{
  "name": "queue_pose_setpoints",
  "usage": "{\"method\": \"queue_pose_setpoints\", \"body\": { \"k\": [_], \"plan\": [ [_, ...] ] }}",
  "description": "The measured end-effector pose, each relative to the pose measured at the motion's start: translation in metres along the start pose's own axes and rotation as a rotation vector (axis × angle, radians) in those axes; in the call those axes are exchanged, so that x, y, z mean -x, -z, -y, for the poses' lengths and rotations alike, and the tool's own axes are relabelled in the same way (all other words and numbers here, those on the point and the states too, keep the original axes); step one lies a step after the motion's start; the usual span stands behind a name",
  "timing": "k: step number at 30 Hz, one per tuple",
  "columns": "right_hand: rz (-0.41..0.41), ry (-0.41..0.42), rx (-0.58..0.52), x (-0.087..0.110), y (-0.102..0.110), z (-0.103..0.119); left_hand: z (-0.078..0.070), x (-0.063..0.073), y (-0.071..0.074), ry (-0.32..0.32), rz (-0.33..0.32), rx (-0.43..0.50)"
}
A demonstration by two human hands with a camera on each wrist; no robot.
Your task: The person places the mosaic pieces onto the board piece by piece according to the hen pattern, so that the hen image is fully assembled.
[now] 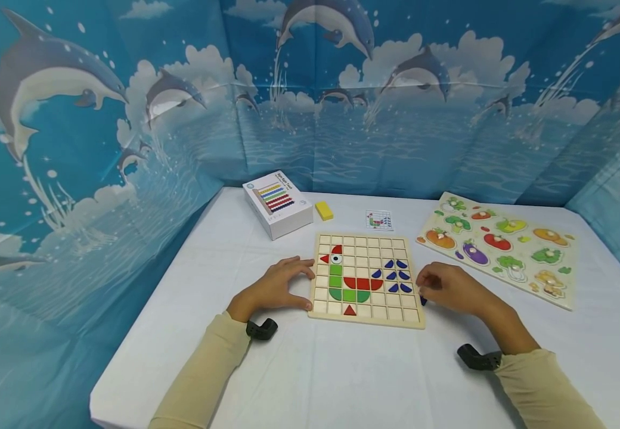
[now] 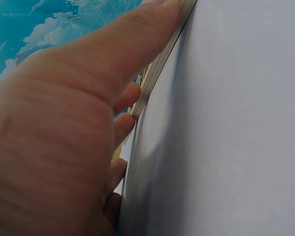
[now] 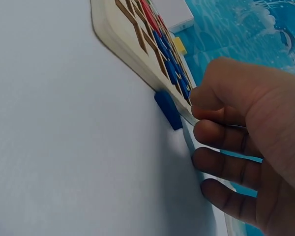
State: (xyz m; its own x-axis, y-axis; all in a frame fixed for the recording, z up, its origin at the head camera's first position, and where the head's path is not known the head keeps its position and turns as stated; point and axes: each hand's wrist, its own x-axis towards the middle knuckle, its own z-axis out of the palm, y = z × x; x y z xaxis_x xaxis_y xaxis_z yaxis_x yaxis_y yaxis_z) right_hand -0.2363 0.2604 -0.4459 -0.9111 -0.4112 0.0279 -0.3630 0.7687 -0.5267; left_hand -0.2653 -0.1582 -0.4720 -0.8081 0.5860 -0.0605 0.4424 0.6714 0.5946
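Observation:
A wooden grid board [image 1: 360, 322] lies on the table, bearing a bird picture made of red, green and blue flat pieces. My left hand [image 1: 273, 290] rests at its left side, thumb and fingers spread along the edge; the left wrist view shows the thumb [image 2: 132, 39] against the board's side. Beside the right edge is my right hand [image 1: 452, 288], its fingers loosely bent and thumb close to the index finger. A dark blue piece [image 3: 168, 109] leans against the board's edge, just apart from those fingers. No piece shows between the right fingertips.
Behind the board lie a small printed pattern card [image 1: 378, 220] and a yellow block [image 1: 324, 210]. A white box [image 1: 291, 223] stands at the back left. To the right is a vegetable puzzle board [image 1: 508, 256]. A dolphin-print curtain [image 1: 310, 149] hangs behind the table.

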Motion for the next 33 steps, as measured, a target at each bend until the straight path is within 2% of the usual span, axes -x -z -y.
{"method": "queue_pose_setpoints", "body": {
  "k": [7, 15, 19, 24, 28, 33],
  "plan": [
    [0.048, 0.055, 0.000, 0.013, 0.003, -0.010, 0.000, 0.000, 0.000, 0.001, 0.000, -0.004],
    [0.043, 0.075, 0.012, 0.025, 0.005, -0.011, 0.002, -0.001, -0.001, -0.009, -0.002, -0.002],
    [0.021, 0.032, 0.023, 0.030, 0.007, -0.015, 0.002, -0.001, -0.001, -0.008, 0.002, -0.006],
    [-0.040, -0.083, 0.073, 0.032, 0.006, -0.018, 0.001, 0.000, 0.000, -0.004, 0.003, -0.006],
    [-0.029, -0.142, 0.112, 0.029, 0.001, -0.013, 0.001, 0.000, 0.000, 0.002, 0.002, -0.003],
    [-0.029, -0.170, 0.141, 0.026, -0.002, -0.009, 0.001, -0.001, 0.000, -0.008, 0.002, 0.004]
  ]
}}
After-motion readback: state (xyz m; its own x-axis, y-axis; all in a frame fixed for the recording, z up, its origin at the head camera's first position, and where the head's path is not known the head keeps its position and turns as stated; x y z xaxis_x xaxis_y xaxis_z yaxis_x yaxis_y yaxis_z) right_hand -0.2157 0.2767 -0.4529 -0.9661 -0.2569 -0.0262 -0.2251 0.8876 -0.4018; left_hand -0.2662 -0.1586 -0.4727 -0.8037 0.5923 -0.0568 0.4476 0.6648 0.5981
